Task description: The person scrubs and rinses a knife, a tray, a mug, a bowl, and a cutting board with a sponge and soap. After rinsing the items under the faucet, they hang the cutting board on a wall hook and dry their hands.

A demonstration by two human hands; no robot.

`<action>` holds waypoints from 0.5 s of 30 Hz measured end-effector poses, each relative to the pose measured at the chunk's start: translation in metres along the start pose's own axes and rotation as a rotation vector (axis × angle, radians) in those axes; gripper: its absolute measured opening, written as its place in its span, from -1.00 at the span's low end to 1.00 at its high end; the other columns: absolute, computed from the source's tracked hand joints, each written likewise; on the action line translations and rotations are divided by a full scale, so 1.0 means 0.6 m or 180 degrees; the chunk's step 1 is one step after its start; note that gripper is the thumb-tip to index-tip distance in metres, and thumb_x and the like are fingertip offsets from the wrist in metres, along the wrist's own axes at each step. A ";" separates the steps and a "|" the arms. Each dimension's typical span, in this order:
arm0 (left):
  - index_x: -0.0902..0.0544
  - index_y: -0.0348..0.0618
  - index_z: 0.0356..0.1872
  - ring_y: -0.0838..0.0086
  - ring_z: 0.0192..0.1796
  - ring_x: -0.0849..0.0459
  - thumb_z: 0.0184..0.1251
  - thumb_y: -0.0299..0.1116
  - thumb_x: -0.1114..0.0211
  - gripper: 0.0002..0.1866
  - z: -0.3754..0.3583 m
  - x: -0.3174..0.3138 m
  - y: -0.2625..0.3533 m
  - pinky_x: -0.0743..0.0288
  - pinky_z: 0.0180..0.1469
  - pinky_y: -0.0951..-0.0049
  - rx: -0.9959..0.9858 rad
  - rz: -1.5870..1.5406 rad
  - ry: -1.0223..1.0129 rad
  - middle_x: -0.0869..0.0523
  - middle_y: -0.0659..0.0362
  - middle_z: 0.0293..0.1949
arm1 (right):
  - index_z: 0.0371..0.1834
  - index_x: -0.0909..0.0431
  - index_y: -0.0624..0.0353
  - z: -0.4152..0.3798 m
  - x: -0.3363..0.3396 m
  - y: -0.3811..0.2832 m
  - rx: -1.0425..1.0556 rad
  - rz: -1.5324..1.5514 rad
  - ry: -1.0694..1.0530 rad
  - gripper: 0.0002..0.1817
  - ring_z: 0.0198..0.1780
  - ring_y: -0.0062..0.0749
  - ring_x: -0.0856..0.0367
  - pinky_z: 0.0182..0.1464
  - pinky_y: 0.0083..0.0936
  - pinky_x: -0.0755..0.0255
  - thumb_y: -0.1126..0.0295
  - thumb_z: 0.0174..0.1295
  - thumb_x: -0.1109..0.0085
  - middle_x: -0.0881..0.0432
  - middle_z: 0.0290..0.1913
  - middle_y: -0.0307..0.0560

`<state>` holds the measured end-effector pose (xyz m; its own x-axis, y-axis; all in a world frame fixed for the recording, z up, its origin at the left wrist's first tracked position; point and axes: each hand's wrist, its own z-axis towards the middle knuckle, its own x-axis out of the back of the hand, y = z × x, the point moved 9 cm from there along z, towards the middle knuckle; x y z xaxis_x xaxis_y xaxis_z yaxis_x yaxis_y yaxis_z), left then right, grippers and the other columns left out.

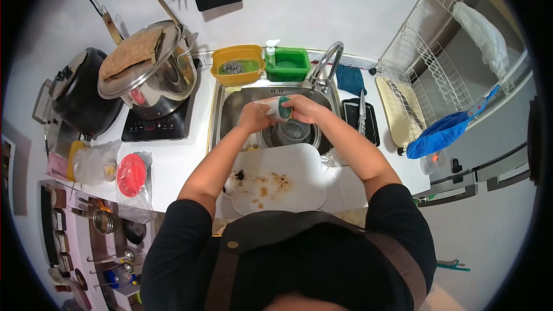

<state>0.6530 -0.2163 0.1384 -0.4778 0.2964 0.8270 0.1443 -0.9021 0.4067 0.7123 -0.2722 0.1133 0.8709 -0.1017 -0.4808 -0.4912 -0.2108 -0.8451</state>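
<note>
Over the steel sink (pixel 231 109), my left hand (pixel 255 116) is closed around a small white cup (pixel 271 107). My right hand (pixel 304 108) presses a green scouring sponge (pixel 284 107) against the cup's right side, so the two hands nearly meet. Below them a clear bowl (pixel 294 132) sits inside a round metal basin in the sink. A white cutting board (pixel 276 178) with dark and brown food stains lies across the sink's front edge, under my forearms.
Behind the sink stand a yellow tub (pixel 237 64), a green basket (pixel 288 64) and the faucet (pixel 329 60). A black tray with a knife (pixel 362 116) is right of it. At left, a large pot (pixel 158 80) stands on an induction cooker (pixel 155 131); a wire rack (pixel 432 75) stands right.
</note>
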 end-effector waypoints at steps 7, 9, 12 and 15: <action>-0.60 -0.18 -0.62 0.13 -0.47 -0.57 -0.32 -0.21 -0.42 -0.72 0.022 0.006 0.022 -0.44 -0.42 0.30 -0.0230 -0.0541 -0.0393 -0.57 -0.02 -0.60 | -0.12 -0.45 0.17 -0.017 -0.001 0.008 0.0118 -0.5344 0.0232 -0.72 -0.05 -0.20 -0.46 -0.02 -0.43 -0.35 0.52 0.06 0.06 -0.51 -0.15 0.03; -0.60 -0.18 -0.63 0.14 -0.47 -0.57 -0.33 -0.21 -0.42 -0.72 0.021 -0.005 0.026 -0.44 -0.43 0.31 -0.0209 -0.0875 -0.0790 -0.56 -0.02 -0.62 | -0.33 -0.51 0.14 0.000 -0.012 0.046 0.2526 -0.6736 -0.1209 -0.78 -0.14 -0.15 -0.52 -0.11 -0.40 -0.38 0.27 0.01 -0.09 -0.56 -0.23 -0.01; -0.60 -0.19 -0.63 0.12 -0.50 -0.56 -0.33 -0.21 -0.41 -0.73 0.032 -0.020 0.038 -0.44 -0.44 0.29 -0.0308 -0.0913 -0.0848 -0.56 -0.01 -0.62 | -0.41 -0.49 0.05 0.076 -0.008 0.026 0.2477 -0.5142 -0.1195 -0.84 -0.27 -0.26 -0.52 -0.20 -0.45 -0.37 0.26 -0.04 -0.11 -0.54 -0.38 -0.08; -0.60 -0.19 -0.64 0.12 -0.51 -0.57 -0.32 -0.21 -0.41 -0.72 0.044 0.007 0.063 -0.45 -0.42 0.28 -0.0896 0.0017 -0.0186 -0.56 -0.03 -0.61 | -0.40 -0.47 0.01 0.091 0.022 0.022 0.2353 -0.3070 -0.1165 -0.86 -0.39 -0.40 -0.49 -0.35 -0.48 -0.37 0.30 -0.04 -0.10 -0.53 -0.47 -0.16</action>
<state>0.6792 -0.2407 0.1677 -0.4257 0.3018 0.8531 -0.1036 -0.9528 0.2854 0.7163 -0.2231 0.0828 0.8815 0.0885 0.4638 0.3435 0.5538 -0.7585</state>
